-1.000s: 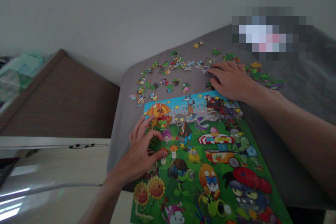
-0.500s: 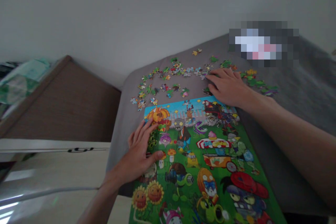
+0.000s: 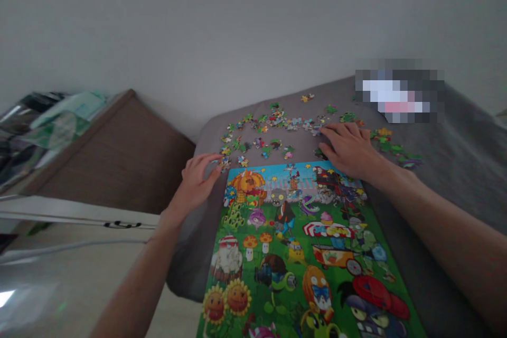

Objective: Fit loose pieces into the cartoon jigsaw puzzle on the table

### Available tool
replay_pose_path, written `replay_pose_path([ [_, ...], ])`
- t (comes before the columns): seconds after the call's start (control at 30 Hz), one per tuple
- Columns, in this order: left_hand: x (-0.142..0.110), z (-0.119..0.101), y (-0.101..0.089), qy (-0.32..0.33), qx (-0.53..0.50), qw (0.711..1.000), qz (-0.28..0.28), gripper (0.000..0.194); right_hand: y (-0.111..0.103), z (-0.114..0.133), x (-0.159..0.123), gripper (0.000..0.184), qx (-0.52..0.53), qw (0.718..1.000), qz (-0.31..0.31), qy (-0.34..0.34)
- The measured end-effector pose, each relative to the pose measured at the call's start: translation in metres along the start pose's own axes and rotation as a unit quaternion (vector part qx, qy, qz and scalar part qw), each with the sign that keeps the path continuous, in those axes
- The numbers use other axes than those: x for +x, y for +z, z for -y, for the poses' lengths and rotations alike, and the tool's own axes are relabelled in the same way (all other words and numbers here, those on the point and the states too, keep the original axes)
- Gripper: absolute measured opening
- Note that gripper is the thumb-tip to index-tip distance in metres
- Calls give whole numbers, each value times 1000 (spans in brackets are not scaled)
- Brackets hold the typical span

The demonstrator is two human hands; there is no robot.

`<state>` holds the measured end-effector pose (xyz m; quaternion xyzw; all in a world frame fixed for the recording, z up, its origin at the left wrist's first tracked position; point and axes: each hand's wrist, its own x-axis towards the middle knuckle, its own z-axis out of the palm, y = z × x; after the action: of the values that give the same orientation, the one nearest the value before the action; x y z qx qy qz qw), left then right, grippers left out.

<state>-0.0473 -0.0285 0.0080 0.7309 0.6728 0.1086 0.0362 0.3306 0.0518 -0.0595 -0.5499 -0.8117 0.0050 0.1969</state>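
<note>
A colourful cartoon jigsaw board (image 3: 293,253) lies flat on the grey cloth, its picture largely green with a blue strip at the far edge. My left hand (image 3: 198,179) is beside the board's far left corner. Its fingers and thumb are apart, with the tips at a few loose jigsaw pieces (image 3: 225,162); whether they touch these is hard to tell. My right hand (image 3: 348,149) rests beyond the far right corner, fingers stretched and thumb spread. Its fingertips lie by a greyish piece (image 3: 316,131). More loose pieces (image 3: 295,124) are scattered in an arc beyond the board.
The grey cloth-covered surface (image 3: 245,161) runs back to a pale wall (image 3: 237,37). At left stand a brown box-like panel (image 3: 119,153) and plastic-wrapped items (image 3: 59,116). Below them is a white furniture front with a dark handle (image 3: 122,224). A blurred patch (image 3: 396,92) covers something at back right.
My left hand has left the board's left side and moved forward to the loose pieces by its far left corner. My right hand stays in about the same place. The view has shifted slightly.
</note>
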Motion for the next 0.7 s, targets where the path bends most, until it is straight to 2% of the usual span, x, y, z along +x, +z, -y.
replay_pose_path([
  [0.13, 55, -3, 6, 32, 0, 999, 34, 26, -2, -3, 1, 47, 0, 1000, -19, 3],
  [0.23, 77, 3, 10, 26, -5, 1000, 15, 22, -4, -9, 2, 44, 9, 1000, -24, 5],
  [0.4, 78, 32, 18, -54, 0, 997, -63, 35, -5, -19, 2, 45, 25, 999, -37, 2],
  [0.57, 72, 41, 33, -45, -13, 998, -38, 29, -4, -22, 1, 43, 35, 999, -35, 4],
  [0.7, 75, 37, 33, -45, -33, 997, -45, 27, -2, -19, 1, 42, 37, 999, -24, 5],
])
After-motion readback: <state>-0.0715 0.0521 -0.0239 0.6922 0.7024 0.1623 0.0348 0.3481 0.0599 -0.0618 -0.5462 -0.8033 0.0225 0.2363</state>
